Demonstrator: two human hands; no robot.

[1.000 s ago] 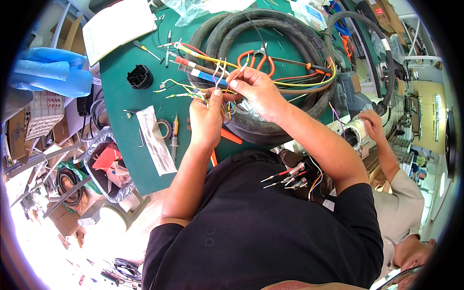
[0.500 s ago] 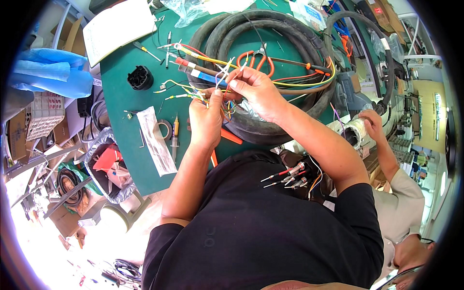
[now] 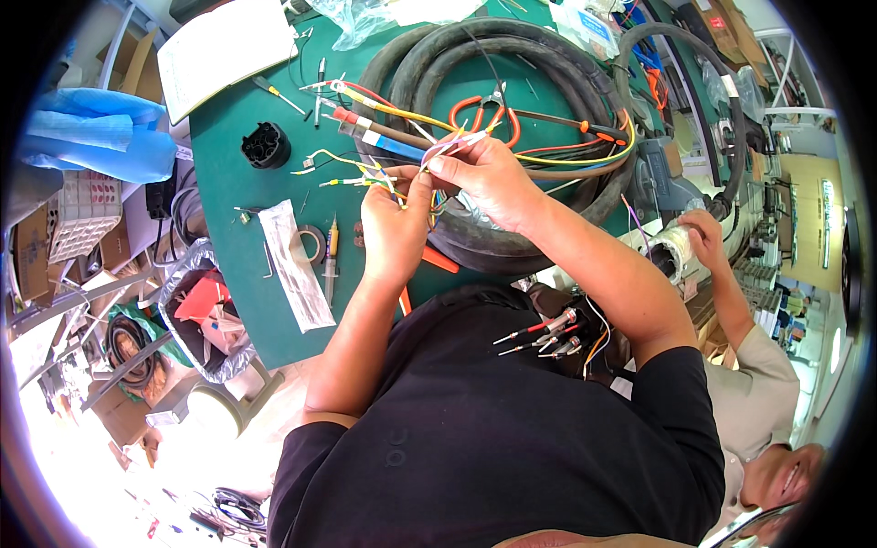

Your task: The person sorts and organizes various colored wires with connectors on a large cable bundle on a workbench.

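A green surface [image 3: 228,196] carries the work. At its twelve o'clock edge lies a coil of thick black hose [image 3: 512,55]; orange-handled pliers [image 3: 484,110] rest on it. Toward ten o'clock sits an open white notebook [image 3: 219,50], with a black round connector [image 3: 266,146] just below. At seven o'clock lie a clear plastic bag [image 3: 294,265], a tape roll [image 3: 313,243] and a small screwdriver [image 3: 332,260].

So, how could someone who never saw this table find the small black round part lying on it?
Start at the green table and find the open white notebook at its far left corner. Just below it, left of the left hand, sits the black round connector. It is the only squat black cylinder there, standing alone, apart from the coloured wires.
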